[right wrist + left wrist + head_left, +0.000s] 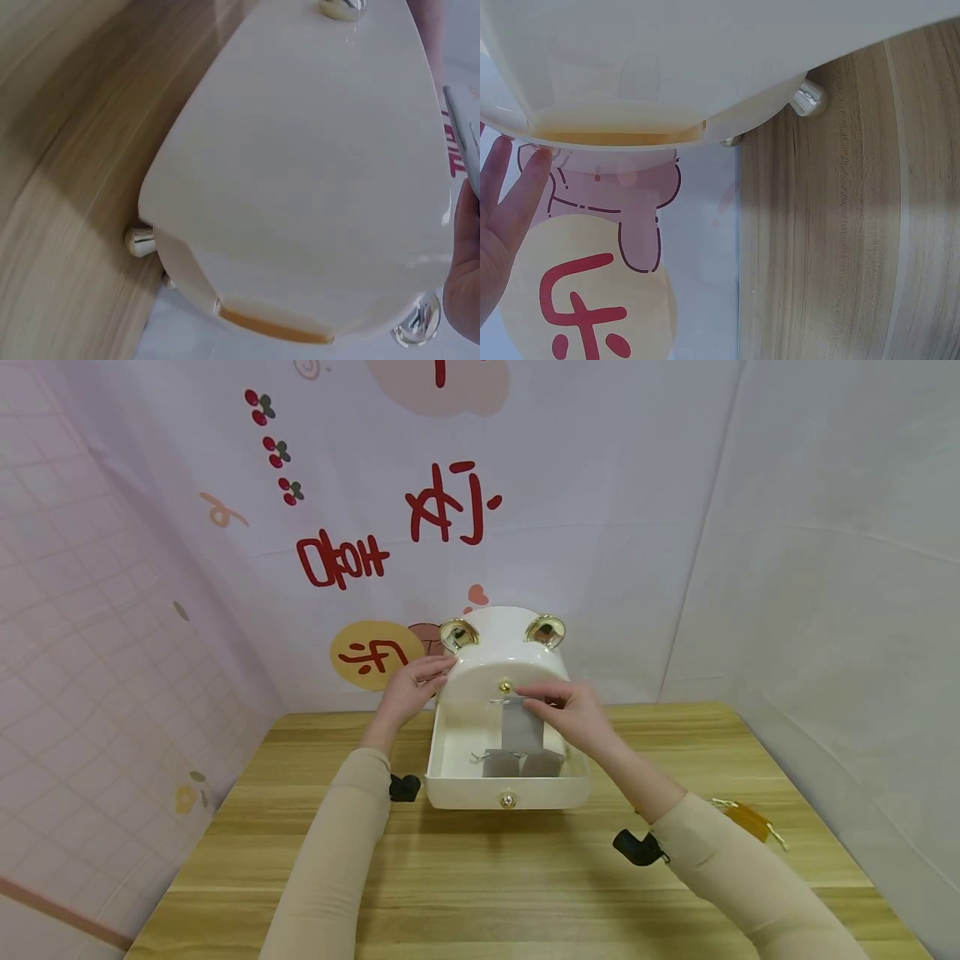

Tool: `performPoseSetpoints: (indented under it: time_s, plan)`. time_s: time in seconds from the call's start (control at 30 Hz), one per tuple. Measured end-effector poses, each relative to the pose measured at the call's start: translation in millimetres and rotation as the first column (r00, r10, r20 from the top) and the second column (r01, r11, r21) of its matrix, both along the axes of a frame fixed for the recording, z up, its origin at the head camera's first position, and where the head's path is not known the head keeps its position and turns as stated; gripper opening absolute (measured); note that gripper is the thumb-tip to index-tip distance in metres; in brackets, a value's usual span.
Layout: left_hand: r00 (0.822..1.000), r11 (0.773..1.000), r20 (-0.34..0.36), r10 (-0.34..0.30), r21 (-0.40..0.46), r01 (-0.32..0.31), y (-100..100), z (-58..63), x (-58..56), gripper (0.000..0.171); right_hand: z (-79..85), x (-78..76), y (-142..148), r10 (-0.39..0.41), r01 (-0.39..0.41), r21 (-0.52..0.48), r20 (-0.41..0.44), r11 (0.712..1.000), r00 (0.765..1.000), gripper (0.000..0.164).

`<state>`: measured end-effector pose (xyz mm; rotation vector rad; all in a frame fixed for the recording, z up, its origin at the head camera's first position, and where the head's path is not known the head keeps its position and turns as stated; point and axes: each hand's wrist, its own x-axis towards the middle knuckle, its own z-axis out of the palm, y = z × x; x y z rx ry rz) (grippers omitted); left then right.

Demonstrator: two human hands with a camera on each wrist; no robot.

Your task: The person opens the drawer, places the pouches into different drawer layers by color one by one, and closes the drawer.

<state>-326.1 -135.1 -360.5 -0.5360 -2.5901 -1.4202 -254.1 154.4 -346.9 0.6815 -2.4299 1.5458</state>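
A white storage box (471, 693) with two gold round ears (459, 635) stands at the back of the table, its front drawer (468, 793) pulled out. My right hand (577, 714) pinches a grey drawstring pouch (519, 727) near its top, over the drawer. Two more grey pouches (540, 765) lie inside at the drawer's front. My left hand (412, 689) touches the box's left side with fairly straight fingers; its fingertips (536, 161) show at the box's edge in the left wrist view. In the right wrist view, the held pouch (463, 139) shows only partly at the right edge.
An orange drawstring pouch (748, 820) lies on the wooden table (480, 877) at the right, beside my right sleeve. A printed cloth (585, 527) hangs right behind the box. Black wrist mounts (636, 847) stick out from both forearms.
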Motion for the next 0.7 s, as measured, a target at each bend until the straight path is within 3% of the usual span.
performPoseSetpoints:
  time_s: [0.3,0.7]
  plan:
    - [1.000,1.000,-0.004,0.000,-0.004,0.000,0,-0.7,-0.8,0.038,-4.5,-5.0,-17,0.036,-0.034,-0.078,0.020,0.996,0.999,0.022]
    - [1.000,1.000,-0.012,-0.007,-0.002,0.007,1,-0.6,-1.4,0.038,-7.9,-9.4,-7,0.058,-0.054,-0.067,0.063,0.996,0.996,0.028]
